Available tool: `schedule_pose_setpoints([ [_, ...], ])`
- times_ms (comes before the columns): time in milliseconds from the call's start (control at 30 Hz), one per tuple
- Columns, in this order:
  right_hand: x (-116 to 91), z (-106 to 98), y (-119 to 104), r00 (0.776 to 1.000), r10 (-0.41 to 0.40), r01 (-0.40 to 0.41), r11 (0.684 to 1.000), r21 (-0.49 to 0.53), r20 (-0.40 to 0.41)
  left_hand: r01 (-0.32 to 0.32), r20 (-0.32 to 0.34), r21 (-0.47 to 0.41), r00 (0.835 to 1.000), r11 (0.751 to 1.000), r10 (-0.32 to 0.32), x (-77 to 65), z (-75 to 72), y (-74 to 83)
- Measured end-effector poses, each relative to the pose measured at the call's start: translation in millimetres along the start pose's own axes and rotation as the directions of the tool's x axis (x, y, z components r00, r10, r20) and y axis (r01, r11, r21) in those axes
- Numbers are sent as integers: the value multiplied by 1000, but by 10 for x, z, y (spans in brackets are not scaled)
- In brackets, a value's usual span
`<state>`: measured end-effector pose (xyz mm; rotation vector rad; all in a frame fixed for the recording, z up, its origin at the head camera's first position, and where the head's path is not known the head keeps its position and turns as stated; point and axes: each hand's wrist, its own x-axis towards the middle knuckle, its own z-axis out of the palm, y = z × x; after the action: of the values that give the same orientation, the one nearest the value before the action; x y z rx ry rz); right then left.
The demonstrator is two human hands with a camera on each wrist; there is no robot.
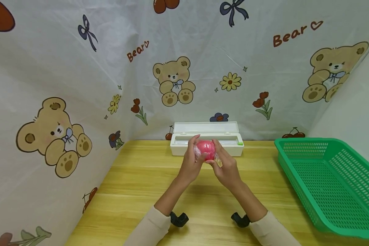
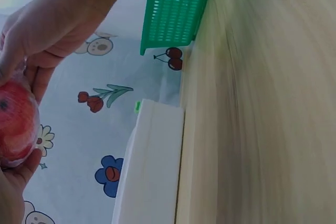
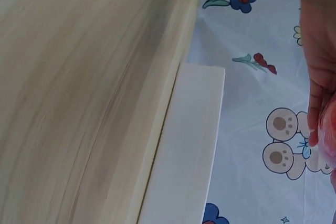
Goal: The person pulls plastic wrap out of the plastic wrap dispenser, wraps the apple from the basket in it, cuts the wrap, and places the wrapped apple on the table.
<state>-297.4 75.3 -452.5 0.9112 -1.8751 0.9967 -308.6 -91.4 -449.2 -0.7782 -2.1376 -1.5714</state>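
Note:
A red apple (image 1: 206,150) wrapped in clear plastic film is held up between both hands, in front of a white box (image 1: 178,150). My left hand (image 1: 191,160) grips its left side, thumb across the near face. On the opposite side my right hand (image 1: 227,168) holds it, fingers over the upper edge and thumb underneath. Bunched film shows at both sides of the fruit. The left wrist view shows a dark spot on the wrapped apple (image 2: 16,121), while only part of the apple (image 3: 328,135) shows in the right wrist view.
The white box has its lid (image 1: 206,127) raised and a green piece (image 1: 240,143) at its right end. To the right stands a green perforated basket (image 1: 319,218) on the wooden table (image 1: 135,191). A bear-patterned cloth (image 1: 203,44) hangs behind.

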Motion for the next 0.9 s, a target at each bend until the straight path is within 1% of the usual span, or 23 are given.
schedule_pose_setpoints([
  [67,3,-2,-10,1000,8,-7,1000,10,-6,-48,-6,68,999,997,49,-5,7,-4],
  [133,6,-7,-13,1000,9,-9,1000,11,-7,-75,-3,111,997,991,76,-8,15,-9],
  [233,6,-1,-9,1000,-5,5,1000,-1,-8,-85,-5,166,996,982,87,-14,17,2],
  [300,3,5,1,1000,-12,12,1000,-21,-9,-85,-3,180,996,980,86,-13,9,7],
  [400,9,-10,10,1000,-22,21,999,-50,-21,-80,12,159,997,984,79,-4,-17,16],
  [467,19,-33,16,999,-27,26,999,-45,-23,-70,28,118,997,991,67,8,-36,7],
  [567,38,-55,21,999,-44,44,999,-1,-11,-44,33,42,999,998,43,22,-60,-10],
  [667,47,-51,23,998,-58,58,998,31,4,-21,37,-23,999,1000,22,28,-76,-22],
  [767,44,-39,21,998,-57,57,997,52,-10,-34,51,-27,998,999,36,29,-74,-32],
  [833,40,-37,15,998,-59,60,996,64,-26,-64,59,-17,996,998,65,29,-64,-35],
  [900,39,-36,5,998,-53,56,995,81,-40,-107,56,25,993,994,105,30,-51,-40],
])
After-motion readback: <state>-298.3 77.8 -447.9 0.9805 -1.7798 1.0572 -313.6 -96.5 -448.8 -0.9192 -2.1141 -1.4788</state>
